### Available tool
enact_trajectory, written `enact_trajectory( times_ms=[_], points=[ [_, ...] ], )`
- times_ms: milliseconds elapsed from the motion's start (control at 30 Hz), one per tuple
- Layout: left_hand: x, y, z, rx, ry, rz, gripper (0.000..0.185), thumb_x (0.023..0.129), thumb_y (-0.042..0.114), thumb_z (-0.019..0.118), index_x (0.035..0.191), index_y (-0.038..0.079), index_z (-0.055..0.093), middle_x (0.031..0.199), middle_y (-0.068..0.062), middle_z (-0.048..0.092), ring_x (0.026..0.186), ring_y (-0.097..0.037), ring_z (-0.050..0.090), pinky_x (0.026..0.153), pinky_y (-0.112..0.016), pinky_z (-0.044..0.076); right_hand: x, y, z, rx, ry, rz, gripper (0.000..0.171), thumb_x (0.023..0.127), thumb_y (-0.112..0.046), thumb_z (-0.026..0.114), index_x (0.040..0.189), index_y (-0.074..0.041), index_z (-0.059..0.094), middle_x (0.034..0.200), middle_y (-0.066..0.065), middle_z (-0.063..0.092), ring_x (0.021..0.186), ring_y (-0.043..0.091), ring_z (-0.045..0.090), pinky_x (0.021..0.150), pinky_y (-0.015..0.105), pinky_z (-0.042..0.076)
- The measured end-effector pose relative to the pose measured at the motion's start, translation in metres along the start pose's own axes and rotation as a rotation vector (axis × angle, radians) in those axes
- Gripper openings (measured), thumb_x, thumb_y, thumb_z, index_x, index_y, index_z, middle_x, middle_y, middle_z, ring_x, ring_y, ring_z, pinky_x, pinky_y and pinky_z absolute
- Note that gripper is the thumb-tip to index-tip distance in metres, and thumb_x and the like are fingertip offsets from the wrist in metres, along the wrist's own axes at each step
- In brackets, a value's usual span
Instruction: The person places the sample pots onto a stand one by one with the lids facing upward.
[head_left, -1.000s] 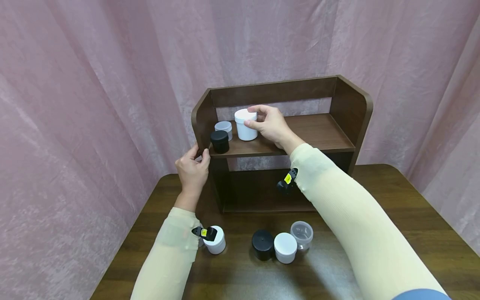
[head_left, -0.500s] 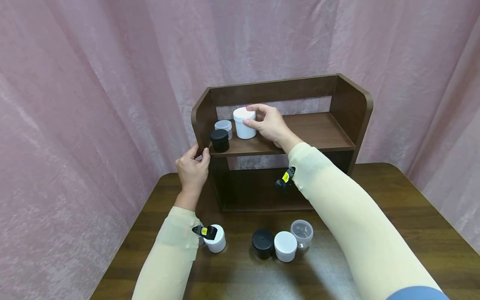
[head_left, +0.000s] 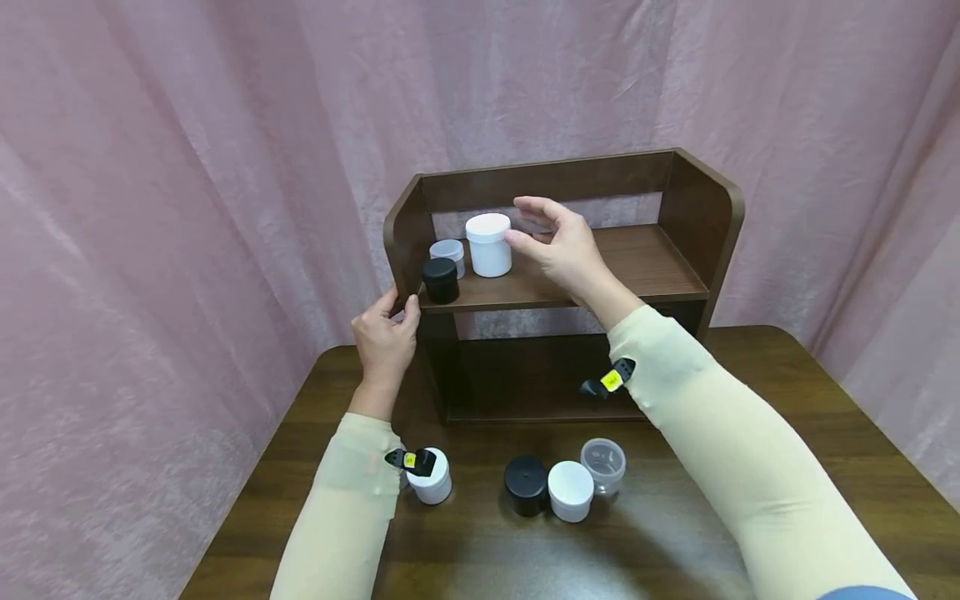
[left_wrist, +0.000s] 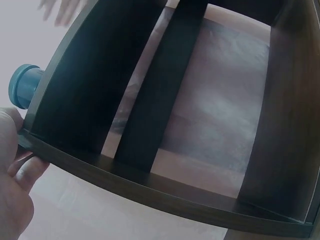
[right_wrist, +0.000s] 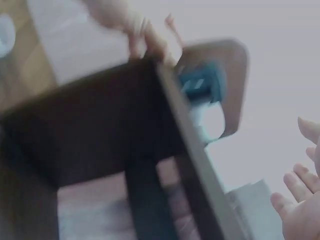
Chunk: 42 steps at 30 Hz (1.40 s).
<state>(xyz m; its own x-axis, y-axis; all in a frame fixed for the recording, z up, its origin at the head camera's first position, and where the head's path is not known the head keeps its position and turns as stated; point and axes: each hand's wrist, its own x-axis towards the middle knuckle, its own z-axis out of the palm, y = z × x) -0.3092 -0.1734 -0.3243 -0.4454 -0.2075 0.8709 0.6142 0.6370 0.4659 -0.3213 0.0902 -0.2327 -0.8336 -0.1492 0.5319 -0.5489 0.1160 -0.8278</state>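
Standing upright on the upper board of a dark brown wooden two-tier shelf (head_left: 701, 225), a large white cylindrical lidded jar (head_left: 490, 254) is just left of the right hand (head_left: 566, 250), whose thumb and fingers are spread around air; the right wrist view shows a gap between them. The left hand (head_left: 386, 337) pinches the shelf's left side edge, near a small black round lidded jar (head_left: 441, 286) with a small translucent jar (head_left: 447, 249) behind it. Below, a black cylindrical jar (head_left: 527, 485), a white-lidded jar (head_left: 571, 490) and a clear round jar (head_left: 604, 462) stand grouped on the brown wooden tabletop (head_left: 480, 567)
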Motion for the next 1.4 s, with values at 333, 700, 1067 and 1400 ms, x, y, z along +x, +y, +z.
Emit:
enact_trajectory(
  times_ms=[333,700,1067,1400],
  points=[
    [0.003,-0.001,-0.006,0.031,-0.011,0.002,0.021,0.084,0.011,0.069,0.103,0.005,0.075,0.091,-0.013,0.073,0.081,-0.022,0.071,0.07,-0.04,0.056,-0.095,-0.017,-0.032,-0.07,-0.021,-0.168,0.037,0.085,0.002,0.069,0.121,0.003,0.06,0.117,0.02,0.064,0.107,0.029,0.061,0.085,0.026,0.05],
    [0.003,0.003,-0.004,0.034,-0.004,0.017,0.02,0.084,0.012,0.069,0.102,0.005,0.075,0.091,-0.013,0.073,0.08,-0.025,0.071,0.071,-0.042,0.055,-0.163,0.039,-0.082,-0.213,-0.157,-0.046,0.029,0.084,-0.001,0.071,0.112,-0.004,0.067,0.105,0.011,0.069,0.092,0.015,0.067,0.077,0.021,0.052],
    [0.002,0.005,-0.006,0.023,0.002,0.004,0.015,0.084,0.012,0.068,0.095,0.003,0.075,0.082,-0.012,0.073,0.064,-0.023,0.066,0.065,-0.041,0.054,-0.199,0.06,-0.107,-0.261,-0.18,-0.044,0.035,0.081,0.001,0.073,0.115,-0.004,0.066,0.107,0.002,0.069,0.093,0.01,0.066,0.078,0.022,0.052],
    [0.002,0.003,-0.006,0.029,0.023,0.001,0.012,0.083,0.009,0.069,0.091,0.003,0.075,0.082,-0.012,0.073,0.068,-0.029,0.069,0.066,-0.044,0.053,-0.228,0.087,-0.107,-0.314,-0.272,0.007,0.049,0.081,-0.011,0.077,0.127,-0.011,0.06,0.123,-0.001,0.064,0.111,0.011,0.059,0.089,0.023,0.047]
  ],
)
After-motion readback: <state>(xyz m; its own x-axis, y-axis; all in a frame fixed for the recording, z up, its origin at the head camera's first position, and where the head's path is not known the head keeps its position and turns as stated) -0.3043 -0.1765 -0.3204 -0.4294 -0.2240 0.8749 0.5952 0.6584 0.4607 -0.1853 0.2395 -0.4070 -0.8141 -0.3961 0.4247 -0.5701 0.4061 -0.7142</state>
